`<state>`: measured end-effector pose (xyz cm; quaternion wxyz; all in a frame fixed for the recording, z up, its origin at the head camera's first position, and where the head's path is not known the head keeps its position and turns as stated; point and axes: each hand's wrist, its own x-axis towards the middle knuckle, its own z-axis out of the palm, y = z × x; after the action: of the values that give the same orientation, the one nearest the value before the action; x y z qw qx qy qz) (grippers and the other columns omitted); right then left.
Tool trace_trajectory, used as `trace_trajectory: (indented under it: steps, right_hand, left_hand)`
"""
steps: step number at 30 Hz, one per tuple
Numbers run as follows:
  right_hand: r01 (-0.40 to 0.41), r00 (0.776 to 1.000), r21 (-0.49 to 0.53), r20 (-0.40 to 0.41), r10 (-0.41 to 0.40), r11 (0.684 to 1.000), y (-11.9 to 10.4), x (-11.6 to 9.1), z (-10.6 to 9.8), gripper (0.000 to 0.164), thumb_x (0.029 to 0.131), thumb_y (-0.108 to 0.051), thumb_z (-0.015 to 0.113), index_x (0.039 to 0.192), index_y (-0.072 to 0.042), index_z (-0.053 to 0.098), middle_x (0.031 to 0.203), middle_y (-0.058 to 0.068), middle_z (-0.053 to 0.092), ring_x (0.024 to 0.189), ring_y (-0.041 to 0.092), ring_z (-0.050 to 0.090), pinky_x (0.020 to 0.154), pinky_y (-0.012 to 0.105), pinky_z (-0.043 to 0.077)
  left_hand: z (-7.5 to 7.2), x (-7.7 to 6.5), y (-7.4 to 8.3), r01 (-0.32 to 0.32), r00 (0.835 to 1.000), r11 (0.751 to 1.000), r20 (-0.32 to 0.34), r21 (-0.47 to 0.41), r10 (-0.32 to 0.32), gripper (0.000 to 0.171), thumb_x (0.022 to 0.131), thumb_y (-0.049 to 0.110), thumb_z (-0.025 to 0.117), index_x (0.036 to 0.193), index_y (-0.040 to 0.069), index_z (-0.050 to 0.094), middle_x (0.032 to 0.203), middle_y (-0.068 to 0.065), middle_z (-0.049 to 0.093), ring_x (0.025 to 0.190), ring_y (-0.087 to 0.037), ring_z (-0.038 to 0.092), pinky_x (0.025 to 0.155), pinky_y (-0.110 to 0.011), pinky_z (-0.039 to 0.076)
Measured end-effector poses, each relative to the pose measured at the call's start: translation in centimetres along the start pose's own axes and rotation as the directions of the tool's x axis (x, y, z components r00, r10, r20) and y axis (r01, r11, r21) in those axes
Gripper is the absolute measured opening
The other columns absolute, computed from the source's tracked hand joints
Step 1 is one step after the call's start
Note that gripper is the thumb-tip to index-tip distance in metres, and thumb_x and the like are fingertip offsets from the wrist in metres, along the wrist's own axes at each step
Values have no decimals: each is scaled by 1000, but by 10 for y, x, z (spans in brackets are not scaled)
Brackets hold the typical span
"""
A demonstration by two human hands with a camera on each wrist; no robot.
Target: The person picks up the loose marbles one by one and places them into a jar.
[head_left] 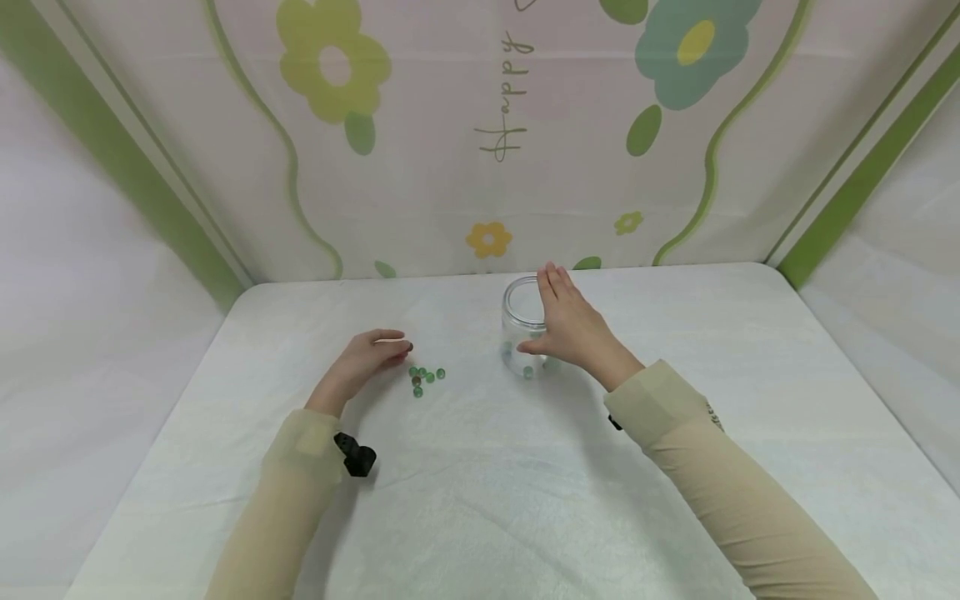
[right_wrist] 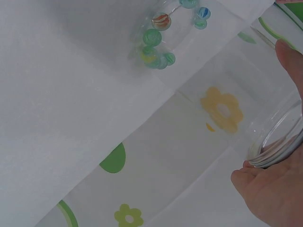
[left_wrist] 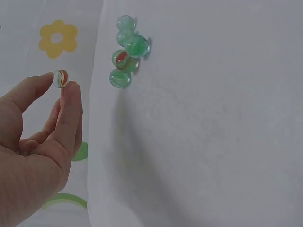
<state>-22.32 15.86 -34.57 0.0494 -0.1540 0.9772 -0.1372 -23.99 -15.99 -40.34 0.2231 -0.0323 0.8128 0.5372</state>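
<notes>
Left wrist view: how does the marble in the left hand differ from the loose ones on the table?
The held marble is pinched in the left hand; the loose marbles lie on the table. The held marble is pale with a red streak, the loose marbles mostly green. All are round and look glassy.

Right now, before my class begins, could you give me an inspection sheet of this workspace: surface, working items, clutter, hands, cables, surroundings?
Surface: white table, faint creases.
Clear jar: upright, no lid on; marbles inside.
Loose marbles: clustered on the table, apart from the jar, mostly green.
Clutter: nothing seen.
Left hand: pinches a swirled marble near the cluster.
Right hand: cups the jar, thumb across its near side.
Left wrist: black device attached.
Cables: nothing seen.
Surroundings: floral backdrop with handwriting-style print; white side panels.
</notes>
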Motion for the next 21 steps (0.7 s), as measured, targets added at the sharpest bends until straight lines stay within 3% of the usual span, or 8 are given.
trace_trajectory:
  steps: [6, 13, 17, 21]
  right_hand:
    - [-13, 1000, 12, 7, 13, 1000, -1, 0, -1, 115, 79, -45, 76, 150, 9, 4, 159, 25, 0, 149, 38, 0, 124, 46, 12]
    - [-18, 1000, 25, 12, 17, 1000, -2, 0, -1, 115, 78, -44, 76, 150, 8, 3, 160, 24, -1, 149, 37, -1, 124, 46, 12]
    - [-16, 1000, 20, 9, 16, 1000, -2, 0, -1, 114, 79, -45, 76, 150, 8, 4, 159, 24, -1, 149, 37, 0, 124, 46, 12]
    - [-11, 1000, 10, 2, 11, 1000, -1, 0, -1, 114, 79, -45, 76, 150, 9, 4, 159, 25, 0, 149, 38, 1, 124, 47, 13]
  left_hand:
    - [5, 2, 13, -27, 1000, 991, -10, -129, 25, 52, 100, 20, 51, 145, 0, 34, 144, -20, 46, 132, -26, 48, 106, -25, 47]
    - [17, 3, 34, -47, 999, 966, -24, -253, 43, 50, 101, 16, 48, 145, -2, 33, 145, -21, 44, 131, -26, 48, 94, -13, 51]
    - [25, 2, 45, -50, 999, 945, -15, -322, 48, 50, 100, 15, 50, 145, -2, 35, 143, -20, 45, 111, -11, 59, 90, -11, 52]
    - [35, 1, 58, -45, 999, 911, 2, -411, 51, 49, 100, 12, 50, 144, -1, 36, 141, -17, 47, 98, -3, 60, 84, -9, 53]
